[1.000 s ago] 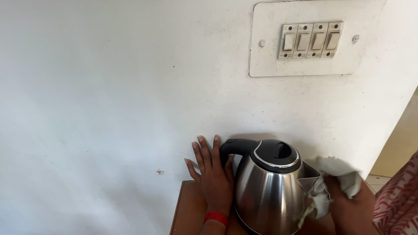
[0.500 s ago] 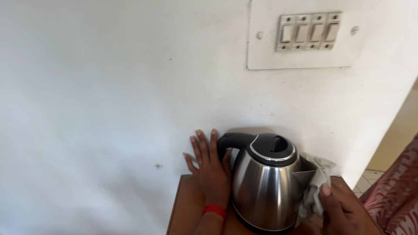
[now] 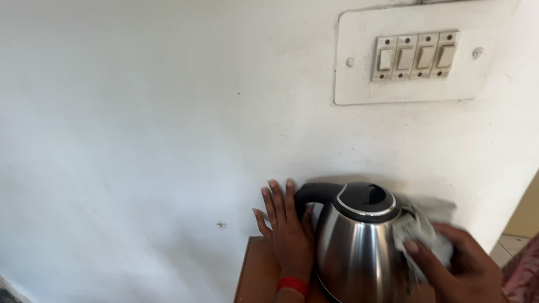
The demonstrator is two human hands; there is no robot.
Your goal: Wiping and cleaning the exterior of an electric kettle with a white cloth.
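Observation:
A shiny steel electric kettle (image 3: 353, 252) with a black lid and black handle stands on a small brown table (image 3: 255, 278) against a white wall. My left hand (image 3: 286, 230) lies flat against the kettle's left side by the handle, fingers spread and pointing up; a red band circles its wrist. My right hand (image 3: 457, 261) presses a crumpled white cloth (image 3: 418, 235) against the kettle's right side near the spout. The kettle's base is cut off by the frame's lower edge.
A white switch plate (image 3: 415, 56) with several rocker switches is fixed to the wall above the kettle. A doorway edge and pale floor tiles show at the far right, with patterned red fabric (image 3: 522, 280) in the lower right corner.
My right hand with the cloth has slid up along the kettle's right side toward the spout. My left hand stays flat on the kettle's left side. The view has shifted slightly.

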